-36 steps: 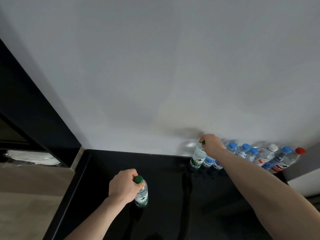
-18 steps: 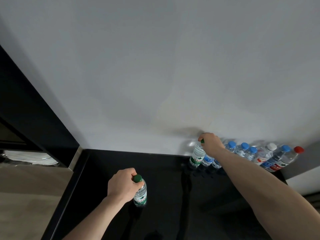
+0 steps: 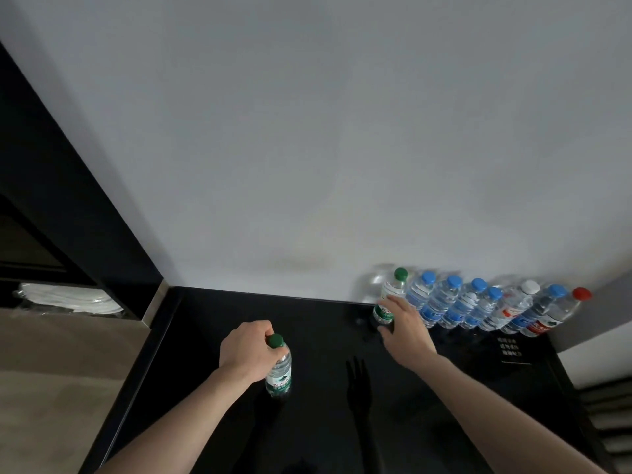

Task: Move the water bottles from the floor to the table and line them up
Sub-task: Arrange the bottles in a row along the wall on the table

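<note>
Gripping a green-capped clear plastic bottle (image 3: 278, 367) mid-worktop, the left hand (image 3: 248, 350) readies it for the wall row (image 3: 478, 307). Right hand (image 3: 403, 328), fingers loose, touches the row's end bottle (image 3: 390, 299). Nearly done, I'd judge.

Black worktop (image 3: 212, 336): glossy, smooth, mirror-like, reflecting arm. Clear plastic water bottles in row (image 3: 478, 306): transparent, shiny, ribbed, glossy printed labels, matt plastic caps. Green-capped clear plastic bottle (image 3: 279, 367): same finish. White wall (image 3: 307, 131): matt, smooth. Corner trim strip (image 3: 155, 304): brushed metal look.
</note>
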`<action>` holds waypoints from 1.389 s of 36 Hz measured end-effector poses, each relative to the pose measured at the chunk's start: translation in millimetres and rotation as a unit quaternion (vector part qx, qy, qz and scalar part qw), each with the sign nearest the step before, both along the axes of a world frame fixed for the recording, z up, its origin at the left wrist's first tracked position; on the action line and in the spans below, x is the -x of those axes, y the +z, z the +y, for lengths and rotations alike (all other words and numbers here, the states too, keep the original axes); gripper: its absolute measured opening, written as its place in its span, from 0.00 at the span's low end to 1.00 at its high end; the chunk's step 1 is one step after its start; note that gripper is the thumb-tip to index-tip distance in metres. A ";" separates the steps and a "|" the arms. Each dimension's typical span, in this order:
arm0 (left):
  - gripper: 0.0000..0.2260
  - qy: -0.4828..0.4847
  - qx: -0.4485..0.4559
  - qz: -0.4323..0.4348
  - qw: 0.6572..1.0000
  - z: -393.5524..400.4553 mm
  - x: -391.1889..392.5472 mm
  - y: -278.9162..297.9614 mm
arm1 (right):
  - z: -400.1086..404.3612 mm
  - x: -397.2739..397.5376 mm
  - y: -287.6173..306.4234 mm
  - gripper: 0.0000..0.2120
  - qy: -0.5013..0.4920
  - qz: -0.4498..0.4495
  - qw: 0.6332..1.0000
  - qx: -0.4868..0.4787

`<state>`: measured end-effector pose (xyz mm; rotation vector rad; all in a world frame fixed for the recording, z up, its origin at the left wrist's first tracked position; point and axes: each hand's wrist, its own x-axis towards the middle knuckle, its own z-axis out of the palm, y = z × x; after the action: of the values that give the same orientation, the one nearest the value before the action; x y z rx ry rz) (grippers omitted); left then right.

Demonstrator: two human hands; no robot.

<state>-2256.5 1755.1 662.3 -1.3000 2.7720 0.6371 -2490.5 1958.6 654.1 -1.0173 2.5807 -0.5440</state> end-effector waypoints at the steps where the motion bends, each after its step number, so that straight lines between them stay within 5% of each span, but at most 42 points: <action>1: 0.12 -0.003 0.002 -0.004 1.000 0.8 0.3 1.7 | 6.0 -7.3 -0.9 0.28 0.011 -0.009 1.000 -0.009; 23: 0.15 -0.080 0.081 -0.054 0.992 24.7 118.9 56.8 | 89.3 20.3 3.8 0.30 0.020 -0.053 0.996 -0.064; 50: 0.16 -0.042 0.010 -0.069 0.997 61.2 271.8 22.0 | 86.6 96.1 13.4 0.28 0.025 -0.032 0.998 -0.049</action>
<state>-2528.3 1816.3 684.3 -1.1757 2.7109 0.4948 -2586.7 2045.2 667.5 -1.0115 2.4920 -0.4269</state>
